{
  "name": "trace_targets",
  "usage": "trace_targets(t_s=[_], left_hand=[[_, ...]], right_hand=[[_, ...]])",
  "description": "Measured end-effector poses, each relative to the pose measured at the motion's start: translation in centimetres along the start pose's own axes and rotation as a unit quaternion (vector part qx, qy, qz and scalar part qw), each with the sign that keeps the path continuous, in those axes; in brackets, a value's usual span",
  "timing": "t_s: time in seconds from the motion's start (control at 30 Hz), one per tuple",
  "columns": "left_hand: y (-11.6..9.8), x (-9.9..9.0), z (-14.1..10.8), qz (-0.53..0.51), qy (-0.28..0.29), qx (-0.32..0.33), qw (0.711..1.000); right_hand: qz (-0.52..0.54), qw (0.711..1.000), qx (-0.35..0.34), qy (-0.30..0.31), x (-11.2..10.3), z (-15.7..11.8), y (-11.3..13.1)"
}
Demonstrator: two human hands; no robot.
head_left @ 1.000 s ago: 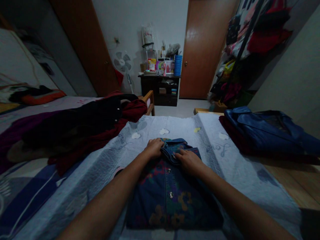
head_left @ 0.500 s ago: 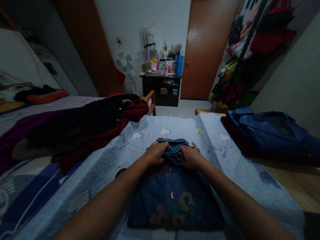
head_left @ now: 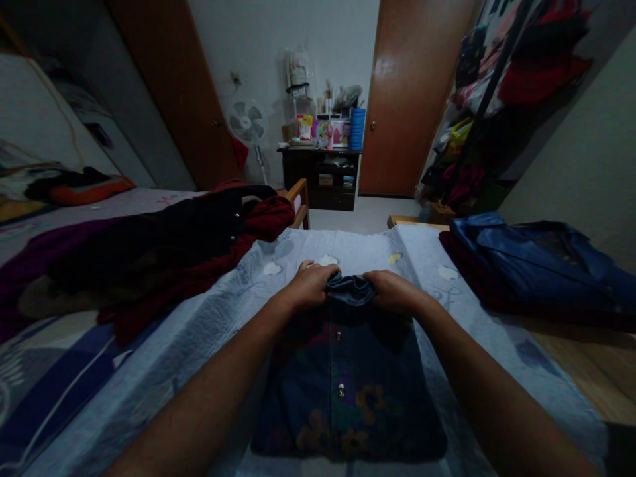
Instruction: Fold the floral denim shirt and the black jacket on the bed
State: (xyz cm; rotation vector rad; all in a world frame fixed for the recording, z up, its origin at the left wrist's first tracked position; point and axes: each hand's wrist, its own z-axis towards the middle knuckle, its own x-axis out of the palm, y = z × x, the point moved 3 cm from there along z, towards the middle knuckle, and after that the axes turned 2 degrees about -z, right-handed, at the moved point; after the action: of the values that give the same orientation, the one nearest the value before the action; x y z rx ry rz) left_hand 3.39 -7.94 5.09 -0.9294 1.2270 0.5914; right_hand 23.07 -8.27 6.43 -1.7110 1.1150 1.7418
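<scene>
A folded dark blue denim shirt with a flower print and metal buttons lies on the bed in front of me, its collar end away from me. My left hand grips the left side of the collar, fingers curled over it. On the opposite side, my right hand is closed on the collar's right side, its fingertips hidden behind the cloth. Between the two hands the collar stands up in a curved fold.
A light blue quilt covers the bed. To the right rests a folded denim jacket on dark red cloth. Dark clothes are heaped at the left. Beyond the bed are a standing fan and a dark cabinet.
Both hands have shifted from the collar's front to its far sides, wrists slightly raised. The collar opening looks narrower and more upright. The shirt's body has stayed in place.
</scene>
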Motion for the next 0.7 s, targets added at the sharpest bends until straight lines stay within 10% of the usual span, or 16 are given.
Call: trace_targets(t_s=[0.53, 0.7], left_hand=[[1.2, 0.1, 2.1, -0.042, 0.022, -0.035, 0.998], [1.8, 3.2, 3.0, 0.051, -0.050, -0.085, 0.994]], right_hand=[[-0.016, 0.998, 0.054, 0.018, -0.2, 3.4, -1.8], [-0.050, 0.991, 0.122, 0.027, 2.8, 4.7, -3.1]])
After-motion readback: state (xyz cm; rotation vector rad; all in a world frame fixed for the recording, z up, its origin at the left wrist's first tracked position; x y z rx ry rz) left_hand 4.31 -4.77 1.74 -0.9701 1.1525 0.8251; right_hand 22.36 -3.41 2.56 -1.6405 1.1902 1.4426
